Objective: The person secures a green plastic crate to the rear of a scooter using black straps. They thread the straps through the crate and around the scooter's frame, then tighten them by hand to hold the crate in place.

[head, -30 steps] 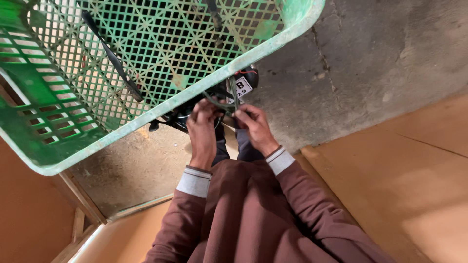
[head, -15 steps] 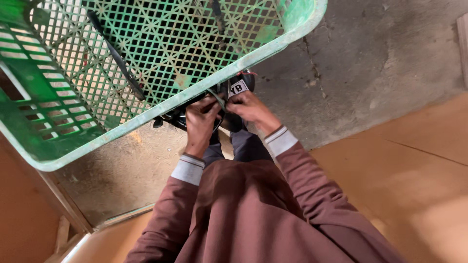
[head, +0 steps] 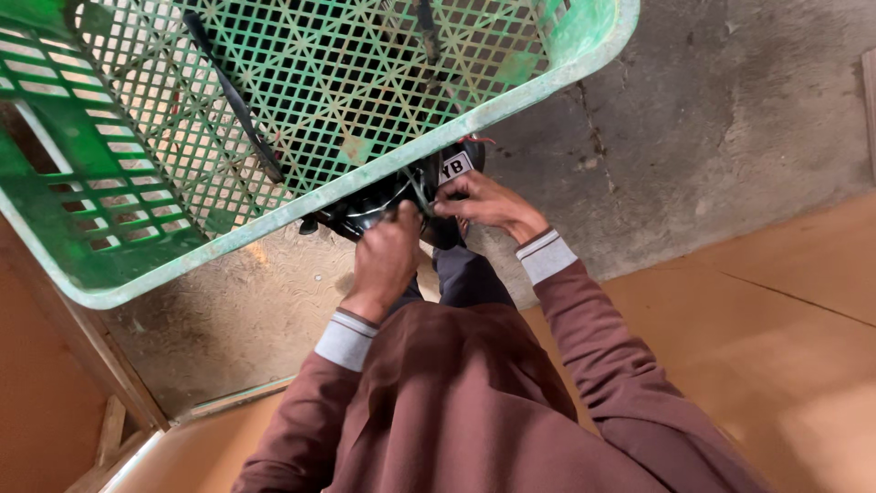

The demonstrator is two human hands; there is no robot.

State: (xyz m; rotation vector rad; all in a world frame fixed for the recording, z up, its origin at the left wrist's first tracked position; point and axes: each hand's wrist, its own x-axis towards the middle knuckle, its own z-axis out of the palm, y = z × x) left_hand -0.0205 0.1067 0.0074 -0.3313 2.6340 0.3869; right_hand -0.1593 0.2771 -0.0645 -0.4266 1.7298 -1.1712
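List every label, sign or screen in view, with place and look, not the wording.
Label: one small white rectangle with dark print, tilted, on the black part under the green crate rim, just above the right hand; the left hand grips the part beside it.
No signs, screens or packages.

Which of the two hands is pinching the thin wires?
The right hand, beside the white label, pinches the thin wires in its fingertips. The left hand grips the round black part below the green crate.

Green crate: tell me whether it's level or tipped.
Tipped: the crate slants, its rim running diagonally above both hands.
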